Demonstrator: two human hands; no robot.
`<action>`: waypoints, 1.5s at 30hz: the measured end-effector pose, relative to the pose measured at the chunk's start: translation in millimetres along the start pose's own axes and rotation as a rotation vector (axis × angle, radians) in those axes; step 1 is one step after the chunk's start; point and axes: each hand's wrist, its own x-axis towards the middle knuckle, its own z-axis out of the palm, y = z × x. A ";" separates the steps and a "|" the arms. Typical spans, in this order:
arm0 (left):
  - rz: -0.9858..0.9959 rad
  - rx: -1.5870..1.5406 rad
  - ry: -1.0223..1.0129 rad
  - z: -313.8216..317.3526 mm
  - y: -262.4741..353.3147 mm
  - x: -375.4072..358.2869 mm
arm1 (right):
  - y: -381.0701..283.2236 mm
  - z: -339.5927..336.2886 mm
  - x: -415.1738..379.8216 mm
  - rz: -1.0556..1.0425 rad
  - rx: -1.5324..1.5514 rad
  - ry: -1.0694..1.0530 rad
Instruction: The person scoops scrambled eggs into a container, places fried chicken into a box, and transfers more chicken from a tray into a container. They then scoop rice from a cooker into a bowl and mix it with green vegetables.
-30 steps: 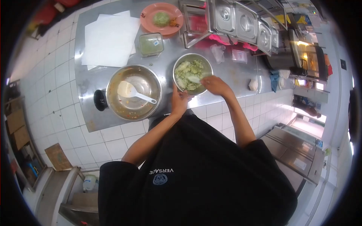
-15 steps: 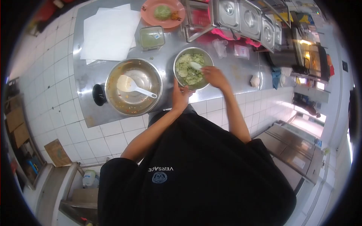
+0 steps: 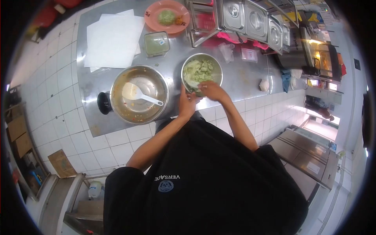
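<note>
A steel mixing bowl stands near the table's front edge with clumpy pale green food, perhaps rice, inside. My left hand grips the bowl at its near left side. My right hand reaches over the near rim, its fingers closed around a white spoon whose head is down in the food. To the left is a larger steel pot, smeared with food bits and fitted with a black handle. A white rice paddle lies in that pot.
White paper sheets lie at the back left. Beside them are a clear container and a pink plate with green rice on it. Lidded steel pans sit in a rack at the back right. Plastic bags lie below it.
My right hand has drawn the spoon toward me and left, from the bowl's middle to its near left part. My left hand stays on the bowl. The view has shifted slightly.
</note>
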 end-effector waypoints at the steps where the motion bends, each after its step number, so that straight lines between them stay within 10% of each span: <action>1: 0.015 0.022 -0.006 -0.3 0.0 -6.5 | 3.8 -5.1 9.3 0.110 0.244 -0.079; 5: -0.015 -0.040 -0.006 0.3 -4.5 -1.5 | 9.5 -56.2 3.2 0.368 0.614 -0.234; 8: -0.007 -0.017 -0.002 -3.2 3.1 -7.1 | -16.5 -47.0 -10.6 0.118 0.288 0.047; 9: 0.032 0.068 0.003 -5.5 -1.2 -5.3 | 25.0 3.3 7.0 -0.474 -0.080 0.361; 14: 0.028 -0.017 0.014 -3.9 -6.0 -4.5 | -3.8 -1.1 -10.8 0.012 -0.067 -0.033; 19: -0.003 -0.019 0.006 0.9 9.3 -9.4 | -41.3 -45.8 1.8 0.057 0.053 0.279; 22: 0.040 0.066 -0.037 -3.7 -3.8 1.3 | -14.6 13.9 33.8 0.025 -0.394 0.085; 27: 0.015 0.029 -0.024 -4.2 -7.6 -0.1 | 46.1 23.1 50.8 -0.178 -0.314 0.083; 34: -0.089 0.524 -0.512 -53.6 99.8 -68.3 | 11.8 -3.3 6.9 0.014 0.056 0.053; 37: -0.021 0.119 -0.159 -118.3 176.9 -102.6 | -3.7 -32.0 -6.6 -0.008 0.054 0.073; 40: 0.379 0.753 0.354 -233.5 196.4 -98.3 | -14.4 -46.5 -20.8 0.050 0.081 0.109; 45: 0.228 1.196 0.317 -314.0 182.0 -77.6 | 3.8 -30.9 -5.1 0.081 0.036 0.124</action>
